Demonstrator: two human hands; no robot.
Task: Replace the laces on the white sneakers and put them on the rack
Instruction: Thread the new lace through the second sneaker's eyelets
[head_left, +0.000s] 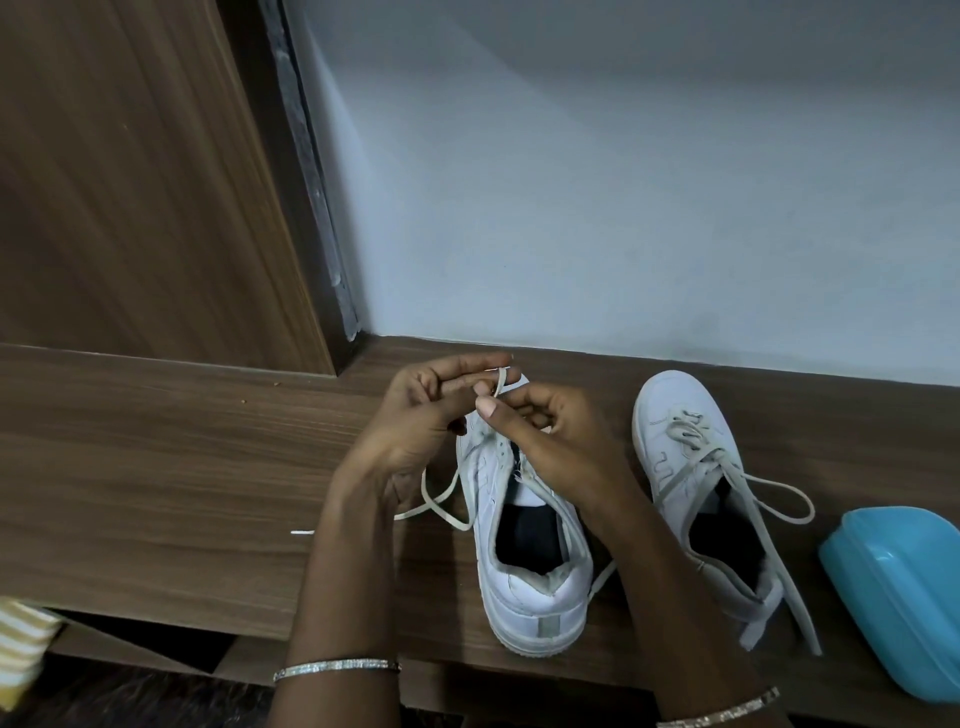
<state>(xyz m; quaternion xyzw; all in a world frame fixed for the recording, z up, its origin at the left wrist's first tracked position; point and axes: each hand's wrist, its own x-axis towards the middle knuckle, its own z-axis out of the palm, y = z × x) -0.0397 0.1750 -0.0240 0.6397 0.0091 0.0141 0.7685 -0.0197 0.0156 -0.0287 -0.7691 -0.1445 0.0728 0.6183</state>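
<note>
In the middle of the frame, the left hand (423, 415) and the right hand (556, 441) meet over the toe of a white shoe (535, 587). Both pinch a thin white lace (500, 378) between thumb and fingers, so the fingers are closed tight on it. The rest of the lace hangs loose by the left side of the shoe. The shoe sits on a brown wooden shelf (156, 467). A second shoe (670, 410) sits to the right, and the other lace (777, 566) trails off it. A blue box (893, 597) is at the lower right.

The lace looks soft, light and floppy. It will bend and slip, so I think it is best held near its tip when it goes through a hole. The shoe looks light and firm. The heel or the side is a good place to hold it.
</note>
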